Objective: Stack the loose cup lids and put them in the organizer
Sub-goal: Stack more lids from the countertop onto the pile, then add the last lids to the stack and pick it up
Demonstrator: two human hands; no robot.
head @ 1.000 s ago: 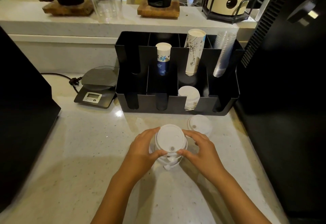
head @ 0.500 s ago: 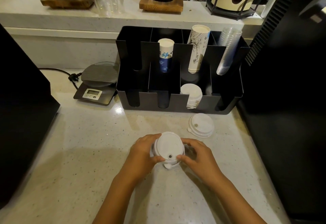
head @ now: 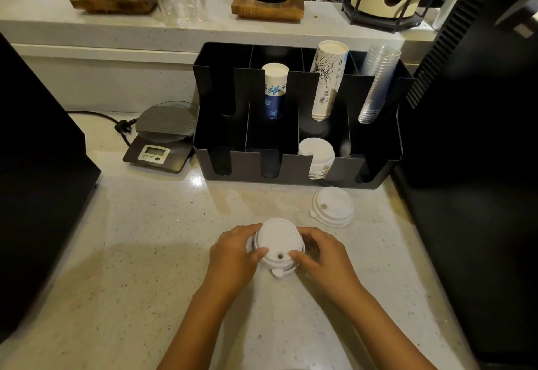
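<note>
We see two bare forearms entering from the near edge, with no sleeves in view anywhere along them. The left hand point(head: 236, 250) and the right hand point(head: 321, 256) wear no gloves, rings, watch or bracelets that we can make out. The fingernails point(head: 263, 251) appear short and unpainted.

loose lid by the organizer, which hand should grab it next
Right, probably. The loose lid lies just ahead of the right hand, on that side. The left hand would have to cross over the lid stack both hands grip.
</note>
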